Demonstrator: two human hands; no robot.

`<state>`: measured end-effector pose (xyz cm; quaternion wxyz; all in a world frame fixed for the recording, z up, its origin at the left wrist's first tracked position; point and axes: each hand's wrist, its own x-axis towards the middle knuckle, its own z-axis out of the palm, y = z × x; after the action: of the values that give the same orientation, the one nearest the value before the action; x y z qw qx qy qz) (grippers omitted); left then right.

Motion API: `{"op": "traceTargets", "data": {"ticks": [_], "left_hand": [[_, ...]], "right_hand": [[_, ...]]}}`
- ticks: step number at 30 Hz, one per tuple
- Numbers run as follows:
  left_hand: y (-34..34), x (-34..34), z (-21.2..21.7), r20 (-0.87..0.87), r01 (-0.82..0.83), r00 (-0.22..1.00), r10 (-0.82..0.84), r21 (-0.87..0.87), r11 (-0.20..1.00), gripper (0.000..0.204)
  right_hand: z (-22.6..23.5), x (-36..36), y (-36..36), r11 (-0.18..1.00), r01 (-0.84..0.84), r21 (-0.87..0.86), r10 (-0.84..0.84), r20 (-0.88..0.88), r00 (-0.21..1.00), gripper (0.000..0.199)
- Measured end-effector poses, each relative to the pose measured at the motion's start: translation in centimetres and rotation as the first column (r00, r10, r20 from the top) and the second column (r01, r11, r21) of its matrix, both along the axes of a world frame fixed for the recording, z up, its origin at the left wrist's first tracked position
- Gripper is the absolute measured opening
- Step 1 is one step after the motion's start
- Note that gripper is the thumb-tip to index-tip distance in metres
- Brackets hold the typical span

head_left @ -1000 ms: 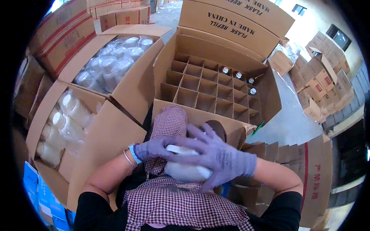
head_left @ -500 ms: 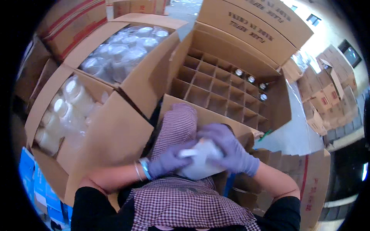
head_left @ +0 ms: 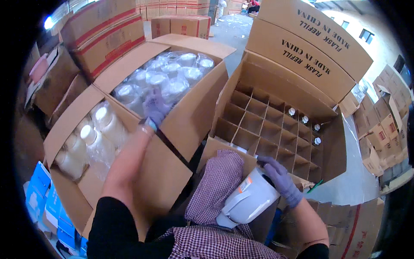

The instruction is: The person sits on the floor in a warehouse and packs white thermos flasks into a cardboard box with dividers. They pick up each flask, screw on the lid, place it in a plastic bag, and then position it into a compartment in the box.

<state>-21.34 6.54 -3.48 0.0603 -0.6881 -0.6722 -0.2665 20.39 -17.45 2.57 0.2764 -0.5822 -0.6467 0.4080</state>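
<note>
A pale grey plastic jug (head_left: pixel 254 198) with a handle and an orange label lies tilted on my checked apron, its wide round end toward the carton. My right hand (head_left: pixel 280 179), in a purple-grey glove, grips that wide rim with bent fingers. My gloved left hand (head_left: pixel 157 108) reaches over the near edge of a carton of plastic-wrapped bottle-shaped items (head_left: pixel 157 80), with thumb and fingers apart at the wrapping. Its fingertips are slightly blurred against the plastic. Whitish bottle-shaped items (head_left: pixel 101 138) stand in the nearer left carton (head_left: pixel 151 181), partly under clear film.
A carton with cardboard dividers (head_left: pixel 258 123) stands open ahead on the right; several silvery-tipped pieces (head_left: pixel 305 119) sit in its right cells. Closed cartons (head_left: pixel 108 39) are stacked behind on the left. Blue boxes (head_left: pixel 54 207) lie at the lower left, and more cartons (head_left: pixel 384 125) stand at the right.
My left hand has let go of the jug and moved forward and left to the wrapped items. The jug now lies tilted on my lap, with my right hand at its wide end.
</note>
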Motion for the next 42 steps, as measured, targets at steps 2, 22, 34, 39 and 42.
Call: {"op": "traceTargets", "data": {"ticks": [2, 22, 34, 39, 42], "left_hand": [[5.8, -5.6, -2.3, -0.109, -0.178, 0.981, 0.163, -0.15, 0.973, 0.066], [-8.0, 21.5, 25.7, 0.579, 0.579, -0.815, 0.015, 0.815, 0.026, 0.061], [-13.8, 21.8, 11.5, 0.405, 0.743, 0.563, -0.721, 0.133, 0.656, 0.055], [-6.6, 17.2, 4.9, 0.458, 0.599, 0.689, -0.562, 0.077, 0.797, 0.051], [-6.8, 17.4, 3.2, 0.127, 0.584, 0.77, -0.625, 0.252, 0.771, 0.045]], "right_hand": [[-0.6, -1.3, 1.7, 0.997, -0.08, 0.014, 0.08, -0.011, 0.997, 0.045], [4.2, -13.1, 5.0, 0.477, 0.254, 0.841, -0.191, -0.183, 0.964, 0.089], [1.6, -4.5, 9.2, 0.681, 0.669, 0.297, -0.181, -0.817, 0.548, 0.019], [-0.4, 0.2, 7.2, 0.568, 0.438, 0.697, -0.511, -0.12, 0.851, 0.015], [-8.0, 7.0, 6.5, 0.621, 0.253, 0.742, -0.625, 0.274, 0.731, 0.018]]}}
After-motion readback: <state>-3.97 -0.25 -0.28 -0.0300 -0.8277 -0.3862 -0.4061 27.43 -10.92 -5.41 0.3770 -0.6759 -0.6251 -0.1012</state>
